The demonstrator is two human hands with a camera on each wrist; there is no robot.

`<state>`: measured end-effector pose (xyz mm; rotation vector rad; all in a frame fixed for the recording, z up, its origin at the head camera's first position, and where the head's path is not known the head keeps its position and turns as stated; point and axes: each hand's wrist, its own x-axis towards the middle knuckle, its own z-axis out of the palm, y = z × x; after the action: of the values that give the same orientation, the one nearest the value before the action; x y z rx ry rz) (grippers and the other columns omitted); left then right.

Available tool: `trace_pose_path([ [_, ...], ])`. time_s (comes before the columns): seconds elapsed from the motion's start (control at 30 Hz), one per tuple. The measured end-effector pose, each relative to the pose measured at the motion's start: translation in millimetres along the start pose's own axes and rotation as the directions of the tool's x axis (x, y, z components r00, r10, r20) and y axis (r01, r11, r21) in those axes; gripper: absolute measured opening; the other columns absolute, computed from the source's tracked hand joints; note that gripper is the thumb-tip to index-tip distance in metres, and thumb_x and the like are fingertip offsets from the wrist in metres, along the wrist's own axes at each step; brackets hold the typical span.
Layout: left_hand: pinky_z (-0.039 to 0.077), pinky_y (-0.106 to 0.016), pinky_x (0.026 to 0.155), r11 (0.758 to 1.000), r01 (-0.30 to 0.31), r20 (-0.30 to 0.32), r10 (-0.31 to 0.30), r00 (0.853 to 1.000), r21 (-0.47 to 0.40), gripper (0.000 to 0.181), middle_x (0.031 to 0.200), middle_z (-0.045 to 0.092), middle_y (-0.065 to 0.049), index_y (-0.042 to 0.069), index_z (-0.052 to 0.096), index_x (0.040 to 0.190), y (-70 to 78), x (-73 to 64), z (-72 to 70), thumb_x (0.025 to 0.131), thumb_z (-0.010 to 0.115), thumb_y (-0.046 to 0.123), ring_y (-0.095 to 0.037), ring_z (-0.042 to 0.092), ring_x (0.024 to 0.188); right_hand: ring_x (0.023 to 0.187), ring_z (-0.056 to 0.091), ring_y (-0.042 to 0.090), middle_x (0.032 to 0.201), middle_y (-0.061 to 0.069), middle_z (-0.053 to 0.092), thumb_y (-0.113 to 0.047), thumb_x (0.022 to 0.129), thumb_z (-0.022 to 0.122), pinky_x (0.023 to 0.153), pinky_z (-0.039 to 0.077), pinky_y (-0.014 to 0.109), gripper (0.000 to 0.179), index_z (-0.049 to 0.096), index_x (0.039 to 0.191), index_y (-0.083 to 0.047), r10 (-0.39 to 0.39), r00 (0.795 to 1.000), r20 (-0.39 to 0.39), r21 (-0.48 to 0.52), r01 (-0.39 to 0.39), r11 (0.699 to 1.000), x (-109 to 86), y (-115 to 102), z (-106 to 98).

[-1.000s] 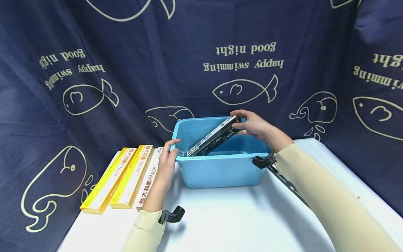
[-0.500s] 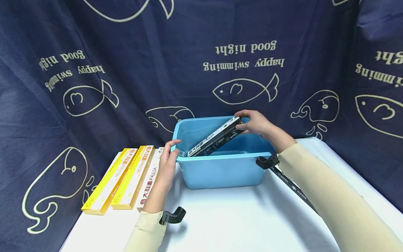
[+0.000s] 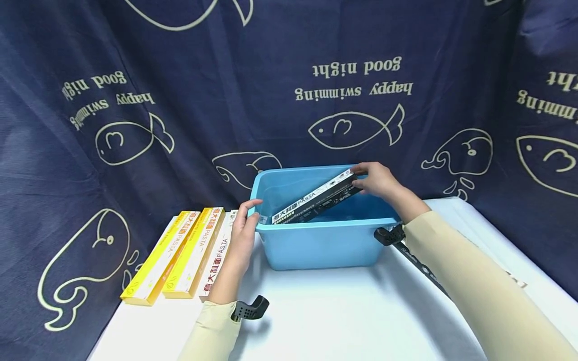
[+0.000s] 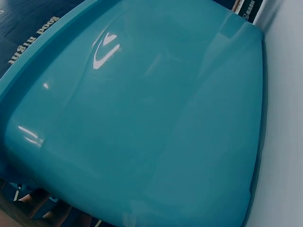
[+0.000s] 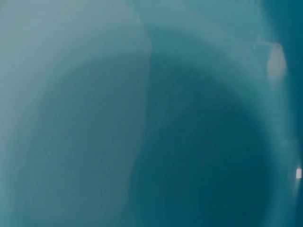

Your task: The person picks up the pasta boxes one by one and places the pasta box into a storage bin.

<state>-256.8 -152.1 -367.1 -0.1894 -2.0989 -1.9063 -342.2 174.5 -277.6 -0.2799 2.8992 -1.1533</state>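
A blue plastic bin (image 3: 320, 245) stands in the middle of the head view. My left hand (image 3: 243, 235) grips its left rim; some of those fingers (image 4: 35, 203) show beyond the bin wall in the left wrist view. Inside lies a slanted black-and-white pasta box (image 3: 316, 200), its lower end at the bin's front left and its raised end toward the back right. My right hand (image 3: 377, 180) holds that raised end between thumb and fingers. Only the blurred blue inside of the bin (image 5: 142, 132) fills the right wrist view, without box or fingers.
Two yellow-and-white pasta boxes (image 3: 196, 250) and a white one (image 3: 221, 250) lie left of the bin on the white table (image 3: 325, 311). A dark box (image 3: 417, 263) lies at the right, partly hidden under my sleeve. A navy curtain (image 3: 271, 110) hangs behind.
My right hand has moved right and slightly down with the pasta box's raised end, and the box lies flatter. My left hand stays on the rim.
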Motion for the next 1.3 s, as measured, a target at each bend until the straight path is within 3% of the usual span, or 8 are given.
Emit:
trace_pose_path([
  [0.23,0.028,-0.047,0.117,1.000,-0.004,-0.010,0.004,1.000,0.002,0.036,0.153,0.043,0.000,0.018,0.056,0.133,-1.4,1.0,0.7,0.099,0.044,0.020,-0.022,0.037,0.141,0.127,0.054,0.045,0.154,0.028,0.038,-0.010,0.101,0.055,0.095,0.055,0.049,0.049,0.044,0.147,-0.001,-0.005,1.000,0.030,0.022,0.004,1.000,-0.9,3.1,2.4],
  [0.43,0.025,-0.049,0.118,1.000,-0.006,0.000,0.006,1.000,-0.003,0.036,0.154,0.042,0.000,0.018,0.056,0.133,-3.1,2.8,1.2,0.100,0.044,0.021,-0.022,0.035,0.142,0.127,0.054,0.045,0.155,0.028,0.036,-0.010,0.102,0.054,0.093,0.056,0.048,0.047,0.044,0.147,-0.002,-0.015,1.000,0.022,0.037,0.014,0.999,-3.9,1.6,-0.5],
  [0.77,0.024,-0.053,0.120,1.000,0.012,-0.006,-0.012,1.000,0.013,0.035,0.156,0.041,0.002,0.024,0.056,0.132,-3.7,1.1,0.1,0.100,0.042,0.024,-0.021,0.034,0.143,0.119,0.062,0.042,0.149,0.023,0.047,-0.013,0.102,0.054,0.093,0.057,0.046,0.040,0.052,0.141,-0.004,-0.063,0.997,-0.054,0.072,0.067,0.995,-10.1,2.2,-3.4],
  [1.0,0.025,-0.051,0.119,1.000,-0.002,-0.011,0.002,1.000,0.013,0.035,0.156,0.042,0.000,0.021,0.056,0.133,-3.5,-0.2,1.0,0.100,0.042,0.022,-0.020,0.034,0.143,0.114,0.065,0.042,0.142,0.020,0.052,-0.015,0.103,0.054,0.090,0.058,0.042,0.034,0.058,0.134,-0.003,-0.099,0.980,-0.171,0.134,0.122,0.983,-20.6,10.3,-7.9],
  [1.1,0.025,-0.052,0.119,1.000,-0.008,-0.012,0.008,1.000,0.010,0.036,0.156,0.041,-0.001,0.020,0.056,0.133,-3.6,0.5,1.6,0.100,0.042,0.022,-0.021,0.034,0.144,0.113,0.065,0.038,0.134,0.020,0.058,-0.017,0.102,0.055,0.086,0.060,0.036,0.032,0.060,0.131,-0.003,-0.093,0.968,-0.231,0.164,0.133,0.977,-25.8,15.5,-10.5],
  [1.3,0.024,-0.053,0.120,1.000,-0.018,-0.013,0.018,1.000,0.015,0.036,0.157,0.040,-0.004,0.020,0.056,0.133,-4.0,1.0,1.3,0.100,0.041,0.022,-0.022,0.033,0.145,0.105,0.067,0.011,0.131,0.020,0.060,-0.019,0.104,0.052,0.084,0.060,0.029,0.033,0.059,0.132,-0.003,-0.054,0.958,-0.281,0.257,0.129,0.958,-36.9,27.6,-20.5],
])
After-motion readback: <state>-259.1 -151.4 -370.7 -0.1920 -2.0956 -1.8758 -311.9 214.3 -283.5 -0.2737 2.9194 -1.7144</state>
